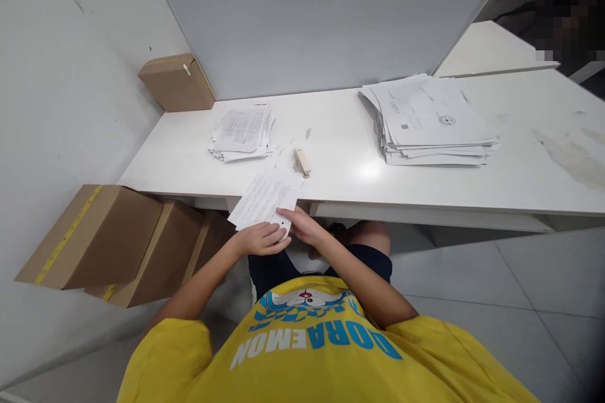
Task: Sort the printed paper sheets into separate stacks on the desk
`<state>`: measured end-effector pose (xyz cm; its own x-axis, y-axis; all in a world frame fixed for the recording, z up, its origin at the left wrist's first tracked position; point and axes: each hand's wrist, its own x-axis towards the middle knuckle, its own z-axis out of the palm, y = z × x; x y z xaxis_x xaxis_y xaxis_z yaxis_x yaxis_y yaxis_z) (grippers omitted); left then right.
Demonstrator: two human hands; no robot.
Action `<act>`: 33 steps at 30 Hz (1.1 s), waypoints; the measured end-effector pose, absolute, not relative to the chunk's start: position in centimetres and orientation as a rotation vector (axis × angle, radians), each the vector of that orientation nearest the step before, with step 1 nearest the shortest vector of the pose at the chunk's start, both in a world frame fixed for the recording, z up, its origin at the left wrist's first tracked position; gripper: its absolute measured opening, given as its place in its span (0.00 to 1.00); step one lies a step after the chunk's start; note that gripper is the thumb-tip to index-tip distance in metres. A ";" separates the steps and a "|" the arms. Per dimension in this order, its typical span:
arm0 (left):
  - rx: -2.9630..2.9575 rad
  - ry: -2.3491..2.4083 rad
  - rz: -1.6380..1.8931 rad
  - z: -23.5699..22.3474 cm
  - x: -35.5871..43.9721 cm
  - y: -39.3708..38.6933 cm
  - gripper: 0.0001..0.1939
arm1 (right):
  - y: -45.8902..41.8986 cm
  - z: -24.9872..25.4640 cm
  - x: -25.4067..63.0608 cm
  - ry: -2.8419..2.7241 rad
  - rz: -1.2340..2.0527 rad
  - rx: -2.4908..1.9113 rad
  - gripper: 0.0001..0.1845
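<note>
Printed sheets of paper [265, 198] are held over the table's front edge, tilted, with their far end by the tabletop. My left hand [261, 238] is closed on their near edge, fingers lying across it. On the right side my right hand [302, 225] grips the same sheets, thumb on top. Just beyond the papers a small cream-coloured stapler [302, 162] lies on the table. Farther left is a short stack of printed papers [242, 130], its edges uneven. A taller stack of papers [430, 119] sits to the right, its top sheet bearing a round stamp.
The white table [340, 132] runs against a grey partition [321, 19]. A cardboard box [177, 83] stands in its back left corner. Several larger boxes [108, 233] with yellow tape are at the left, below table height. A blurred-out area lies at the upper right.
</note>
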<state>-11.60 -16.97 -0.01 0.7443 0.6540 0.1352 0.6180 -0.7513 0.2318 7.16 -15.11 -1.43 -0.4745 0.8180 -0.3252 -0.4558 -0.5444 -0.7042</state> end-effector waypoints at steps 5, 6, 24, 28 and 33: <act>2.730 1.069 0.338 0.4 -13.5 -16.5 0.21 | -15.1 -1.7 7.3 -0.693 1.910 -0.832 0.23; 2.717 1.107 0.401 0.8 -14.5 -16.3 0.22 | -15.3 -1.6 7.6 -0.725 1.880 -0.840 0.24; 1.029 1.097 1.167 4.1 -7.3 -17.0 0.30 | -15.3 1.3 14.6 -1.052 1.570 -0.975 0.24; 1.119 1.113 1.011 3.8 -6.7 -16.1 0.31 | -15.7 1.0 16.2 -0.985 1.630 -0.961 0.24; 1.266 1.010 0.765 3.9 -4.2 -13.6 0.31 | -17.5 -0.2 19.6 -0.835 1.626 -1.014 0.26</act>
<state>-4.19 -13.60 3.88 0.3902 0.9025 -0.1822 0.0687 0.1688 0.9833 19.64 -17.51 -0.23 -0.1445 0.9652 -0.2179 -0.3851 -0.2577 -0.8862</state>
